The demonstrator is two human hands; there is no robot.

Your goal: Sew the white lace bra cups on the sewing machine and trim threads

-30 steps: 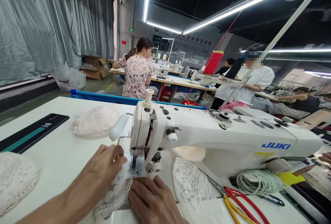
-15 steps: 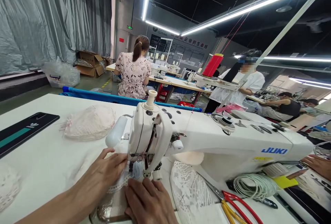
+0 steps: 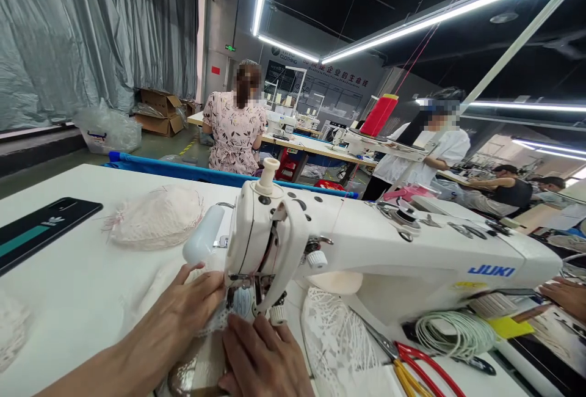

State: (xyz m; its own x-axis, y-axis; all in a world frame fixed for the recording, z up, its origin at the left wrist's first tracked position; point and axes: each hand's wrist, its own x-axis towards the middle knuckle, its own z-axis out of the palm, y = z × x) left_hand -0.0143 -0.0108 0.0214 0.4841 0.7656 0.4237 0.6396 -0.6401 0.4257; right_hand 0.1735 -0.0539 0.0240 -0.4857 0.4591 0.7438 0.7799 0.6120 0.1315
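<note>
White eyelet lace [image 3: 214, 325], sheer, small holes along its edge; lies under the needle end of the JUKI sewing machine [image 3: 394, 232], between the hands. Left hand [image 3: 185, 305] rests over it; right hand [image 3: 268, 351] palm-down, fingers bent. Either grip: cannot tell, undersides hidden.

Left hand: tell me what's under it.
White lace shows at the edge of the left hand, beside the right hand; whatever lies beneath the left palm is covered.
</note>
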